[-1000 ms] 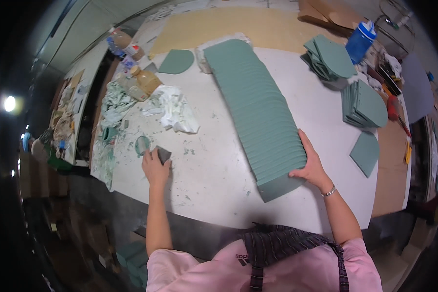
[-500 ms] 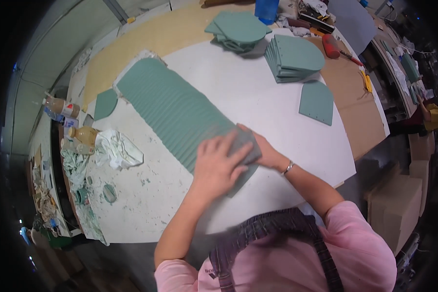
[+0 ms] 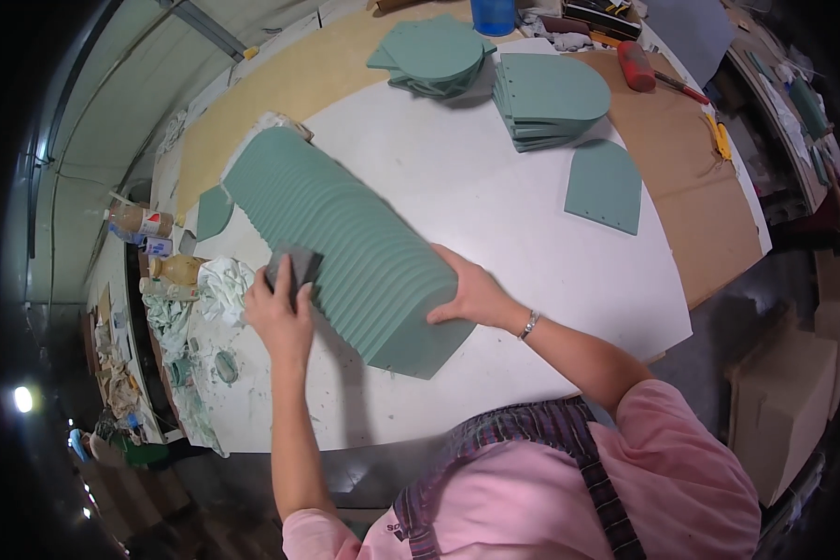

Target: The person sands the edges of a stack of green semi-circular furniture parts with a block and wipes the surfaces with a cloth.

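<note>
A long row of green round-ended panels [image 3: 341,219] leans packed together across the middle of the table, its near end toward me. My left hand [image 3: 281,315] is closed on a grey sanding block [image 3: 298,269], which touches the row's left side about halfway along. At the near end, my right hand [image 3: 476,294] grips the right edge, thumb on the front panel's face and fingers along the side. A single green panel [image 3: 216,214] lies by the row's far left side.
Two stacks of green panels [image 3: 434,49] [image 3: 553,89] stand at the back, and a loose panel [image 3: 605,187] lies at right. A red mallet [image 3: 637,67] and a yellow cutter [image 3: 718,137] rest on brown board. Bottles [image 3: 173,271] and a white rag [image 3: 226,289] sit at left.
My left hand has moved left with the sanding block, from the row's near end to its left side. My right hand has shifted slightly left and now holds the near end.
</note>
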